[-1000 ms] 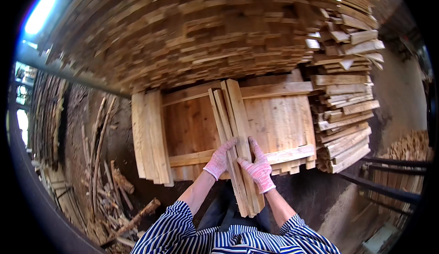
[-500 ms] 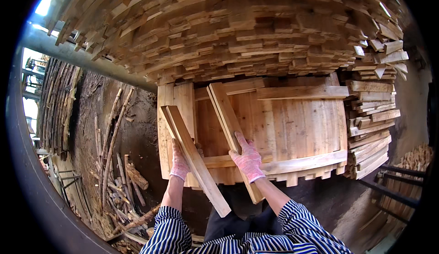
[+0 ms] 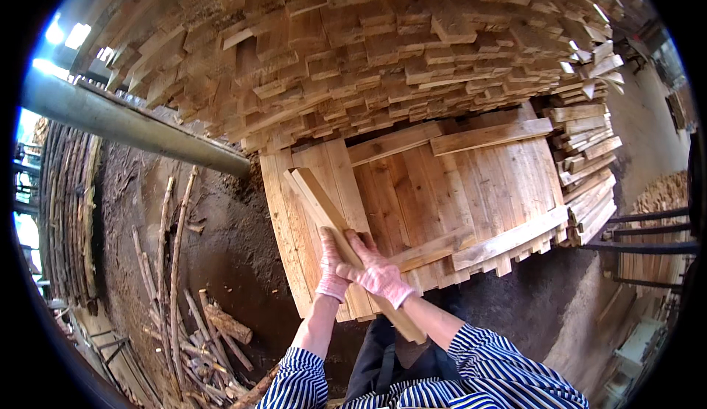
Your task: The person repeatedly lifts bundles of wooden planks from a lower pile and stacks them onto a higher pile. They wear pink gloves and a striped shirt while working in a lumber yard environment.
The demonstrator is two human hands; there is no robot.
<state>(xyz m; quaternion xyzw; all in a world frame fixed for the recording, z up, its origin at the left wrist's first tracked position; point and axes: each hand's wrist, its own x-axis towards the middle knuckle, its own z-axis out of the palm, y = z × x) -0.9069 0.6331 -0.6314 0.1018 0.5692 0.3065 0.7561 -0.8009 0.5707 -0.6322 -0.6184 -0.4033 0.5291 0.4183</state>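
On the left we see branches (image 3: 177, 291) lying on the dirt. Our gloved left hand (image 3: 331, 265) and right hand (image 3: 378, 270) both close around the lower part of a wooden slat (image 3: 318, 206), which slants up-left from the grip, across the wooden pallet (image 3: 471, 188) beneath the stacked boards (image 3: 383, 48).
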